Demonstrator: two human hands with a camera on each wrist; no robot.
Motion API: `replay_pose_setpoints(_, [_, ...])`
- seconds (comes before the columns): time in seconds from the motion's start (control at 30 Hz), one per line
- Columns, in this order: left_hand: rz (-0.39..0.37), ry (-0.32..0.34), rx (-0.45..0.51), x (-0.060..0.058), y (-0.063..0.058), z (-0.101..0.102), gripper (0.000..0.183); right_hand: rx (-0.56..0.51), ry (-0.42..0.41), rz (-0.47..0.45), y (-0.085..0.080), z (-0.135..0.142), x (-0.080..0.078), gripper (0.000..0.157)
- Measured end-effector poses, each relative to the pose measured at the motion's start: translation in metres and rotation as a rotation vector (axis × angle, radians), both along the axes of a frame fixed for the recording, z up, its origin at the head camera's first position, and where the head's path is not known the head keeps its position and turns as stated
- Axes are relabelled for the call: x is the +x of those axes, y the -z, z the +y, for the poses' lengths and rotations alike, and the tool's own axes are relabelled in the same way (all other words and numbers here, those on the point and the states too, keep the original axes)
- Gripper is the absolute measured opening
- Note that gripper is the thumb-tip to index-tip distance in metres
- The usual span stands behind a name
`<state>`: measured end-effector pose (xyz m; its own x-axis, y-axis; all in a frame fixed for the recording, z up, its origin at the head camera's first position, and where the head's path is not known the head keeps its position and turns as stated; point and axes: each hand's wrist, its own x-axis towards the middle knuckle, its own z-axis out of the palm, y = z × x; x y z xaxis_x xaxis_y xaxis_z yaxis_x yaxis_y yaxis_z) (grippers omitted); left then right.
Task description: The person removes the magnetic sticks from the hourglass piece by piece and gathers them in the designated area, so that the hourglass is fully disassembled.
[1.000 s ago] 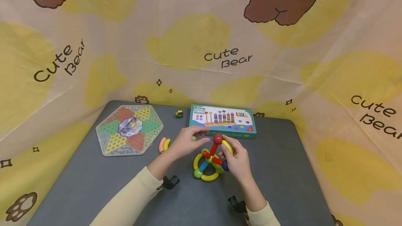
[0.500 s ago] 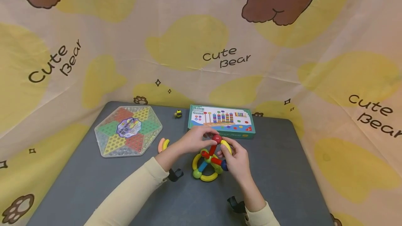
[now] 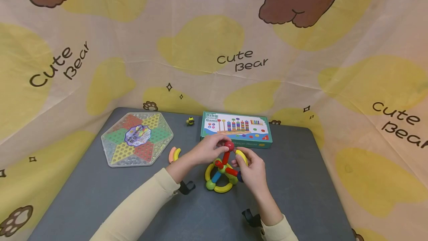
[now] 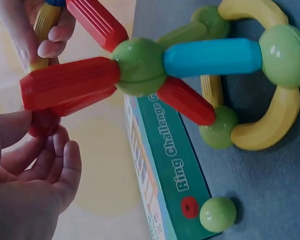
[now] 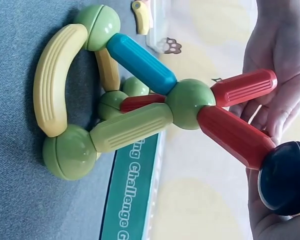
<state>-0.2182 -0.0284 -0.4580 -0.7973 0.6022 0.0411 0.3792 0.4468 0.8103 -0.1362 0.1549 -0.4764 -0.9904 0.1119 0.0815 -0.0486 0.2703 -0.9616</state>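
Note:
A magnetic stick-and-ball structure stands on the table, with a ring of yellow curved rods (image 3: 223, 189) and green balls at its base. From its upper green ball (image 5: 191, 103) several red rods (image 4: 70, 82) spread outward. My left hand (image 3: 208, 151) pinches the red ball (image 3: 229, 145) on top of one red rod. In my right hand (image 3: 255, 171) a yellow curved rod (image 3: 242, 157) is pinched between thumb and fingers. A dark blue ball (image 5: 288, 177) sits at the end of another red rod, close to the right hand. Fingers partly hide the curved rod's ends.
Behind the hands lies a Ring Challenge Game box (image 3: 237, 129), with a loose green ball (image 4: 218, 214) beside it. A hexagonal Chinese checkers set (image 3: 137, 139) lies at left. Pink and yellow curved rods (image 3: 174, 154) and a small bee toy (image 3: 190, 121) are also on the table.
My left hand has moved right and taken hold of the red ball. The ball has shifted slightly left, and a small gap now shows between it and the yellow curved rod.

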Motion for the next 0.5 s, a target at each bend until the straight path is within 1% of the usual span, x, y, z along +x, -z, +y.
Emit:
replay_pose_setpoints(0.13, [-0.042,-0.01,0.031,0.0,0.001,0.001,0.026,-0.023,0.004,-0.03,0.0,0.001,-0.001,0.03])
replay_pose_setpoints(0.2, [-0.077,-0.027,0.044,0.0,0.002,0.002,0.026,-0.027,0.007,-0.055,0.0,0.001,-0.003,0.032])
replay_pose_setpoints(0.27, [-0.121,-0.063,0.058,0.0,0.002,0.002,0.027,-0.023,0.011,-0.087,0.0,0.002,-0.006,0.034])
replay_pose_setpoints(0.4, [-0.211,-0.149,0.083,0.0,0.002,0.003,0.028,-0.01,0.012,-0.182,-0.001,0.004,-0.014,0.033])
replay_pose_setpoints(0.5, [-0.238,-0.185,0.093,0.0,0.001,0.004,0.026,-0.016,-0.009,-0.244,-0.002,0.005,-0.019,0.033])
